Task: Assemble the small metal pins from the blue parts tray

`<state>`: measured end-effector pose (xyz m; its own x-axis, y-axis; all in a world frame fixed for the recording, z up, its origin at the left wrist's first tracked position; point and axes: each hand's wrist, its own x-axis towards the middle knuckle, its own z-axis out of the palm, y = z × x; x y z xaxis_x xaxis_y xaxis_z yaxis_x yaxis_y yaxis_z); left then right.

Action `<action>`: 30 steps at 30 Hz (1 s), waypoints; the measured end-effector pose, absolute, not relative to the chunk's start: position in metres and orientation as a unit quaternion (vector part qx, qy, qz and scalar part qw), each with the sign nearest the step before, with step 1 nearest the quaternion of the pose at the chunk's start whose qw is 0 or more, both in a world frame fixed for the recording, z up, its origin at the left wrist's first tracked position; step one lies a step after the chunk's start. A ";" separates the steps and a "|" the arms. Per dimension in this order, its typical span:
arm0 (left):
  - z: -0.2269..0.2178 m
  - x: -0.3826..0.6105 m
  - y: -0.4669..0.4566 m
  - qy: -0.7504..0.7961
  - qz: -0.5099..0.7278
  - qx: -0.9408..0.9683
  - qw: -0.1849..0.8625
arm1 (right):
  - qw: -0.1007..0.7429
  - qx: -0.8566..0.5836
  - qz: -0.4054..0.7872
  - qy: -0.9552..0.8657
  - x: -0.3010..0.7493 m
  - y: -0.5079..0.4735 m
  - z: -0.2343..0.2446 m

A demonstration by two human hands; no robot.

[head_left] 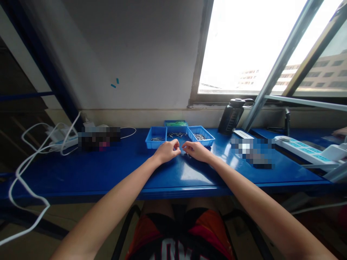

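Observation:
My left hand and my right hand face each other just above the blue desk, a small gap between them. Both have thumb and fingers curled into a pinch; whatever is in them is too small to make out. Behind my left hand stands a blue bin with small metal pieces in it. Another blue bin, behind my right hand, holds more small metal pieces. Loose screw-like metal pieces lie between these bins. At the back, a third blue bin contains green bits.
A black bottle stands by the window at right. Farther right lies a white power strip. White cables hang over the desk's left end. Blurred-out items sit at left, others at right. The desk's front edge is near me.

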<state>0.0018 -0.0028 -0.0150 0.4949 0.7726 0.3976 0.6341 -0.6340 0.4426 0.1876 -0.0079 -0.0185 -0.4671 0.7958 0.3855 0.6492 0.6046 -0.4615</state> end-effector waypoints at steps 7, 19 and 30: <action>-0.016 0.000 0.000 0.417 0.262 0.865 0.097 | 0.288 -0.432 0.136 -0.844 0.192 -0.006 -0.018; -0.017 0.000 0.003 0.398 0.266 0.871 0.107 | 0.267 -0.443 0.138 -0.845 0.195 -0.002 -0.021; -0.015 -0.001 0.001 0.439 0.250 0.859 0.085 | 0.271 -0.462 0.122 -0.836 0.196 -0.002 -0.021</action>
